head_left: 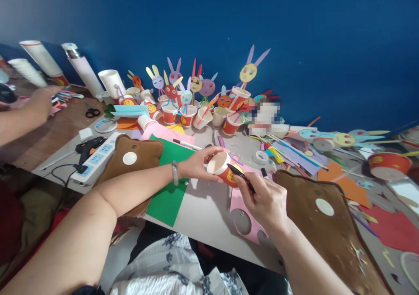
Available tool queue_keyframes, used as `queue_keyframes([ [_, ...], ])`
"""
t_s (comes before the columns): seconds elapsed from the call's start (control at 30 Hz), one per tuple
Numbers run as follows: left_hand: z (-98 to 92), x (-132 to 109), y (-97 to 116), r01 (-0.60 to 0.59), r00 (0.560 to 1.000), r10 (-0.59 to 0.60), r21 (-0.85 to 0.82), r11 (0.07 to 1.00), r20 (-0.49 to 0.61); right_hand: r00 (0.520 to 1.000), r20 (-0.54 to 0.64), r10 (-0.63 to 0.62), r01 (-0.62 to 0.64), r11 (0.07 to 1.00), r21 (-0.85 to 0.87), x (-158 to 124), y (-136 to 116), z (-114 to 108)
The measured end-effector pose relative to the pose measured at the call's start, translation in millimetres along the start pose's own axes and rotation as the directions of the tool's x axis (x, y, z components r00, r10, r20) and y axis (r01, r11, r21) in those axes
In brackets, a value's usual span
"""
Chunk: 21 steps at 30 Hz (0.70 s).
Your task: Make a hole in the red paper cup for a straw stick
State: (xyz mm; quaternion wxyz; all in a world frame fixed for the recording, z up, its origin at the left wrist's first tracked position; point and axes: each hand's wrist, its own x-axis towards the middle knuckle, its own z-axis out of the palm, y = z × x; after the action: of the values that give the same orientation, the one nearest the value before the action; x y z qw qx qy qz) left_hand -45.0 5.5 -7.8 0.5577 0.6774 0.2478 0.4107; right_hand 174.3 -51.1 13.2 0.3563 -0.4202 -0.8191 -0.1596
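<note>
My left hand (201, 164), with a bangle on its wrist, grips a red and white paper cup (222, 167) lying tilted over the table. In my right hand (265, 197) is a slim black tool (240, 175) like a pen or knife. Its tip is at the cup's printed side; whether it pierces the paper I cannot tell. Under my left forearm are a green sheet (172, 190) and a brown bear-shaped pad (140, 149). A pink sheet (240, 203) with round cutouts lies below my right hand.
Paper cups with rabbit-faced figures (186, 96) line the blue wall. A power strip (98, 155) and black scissors (91, 111) lie left. Another person's hand (42, 98) is at far left. To the right are a second brown pad (314, 216), coloured paper (347, 181) and a tape roll (260, 157).
</note>
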Motion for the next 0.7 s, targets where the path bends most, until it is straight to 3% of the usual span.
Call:
queue_keyframes([
  [0.2, -3.2, 2, -1, 0.019, 0.998, -0.013, -0.103, 0.995, 0.061, 1.0, -0.007, -0.021, 0.021, 1.0, 0.012, 3, 1, -3],
  [0.5, -9.4, 4, 5, 0.142, 0.977, -0.098, -0.235, 0.961, 0.191, 0.998, -0.017, -0.057, 0.057, 0.998, 0.018, 5, 1, -4],
  [0.7, -11.2, 5, 14, 0.177, 0.957, -0.098, -0.283, 0.942, 0.273, 0.998, -0.041, -0.046, 0.05, 0.993, 0.103, 1, 3, -2],
])
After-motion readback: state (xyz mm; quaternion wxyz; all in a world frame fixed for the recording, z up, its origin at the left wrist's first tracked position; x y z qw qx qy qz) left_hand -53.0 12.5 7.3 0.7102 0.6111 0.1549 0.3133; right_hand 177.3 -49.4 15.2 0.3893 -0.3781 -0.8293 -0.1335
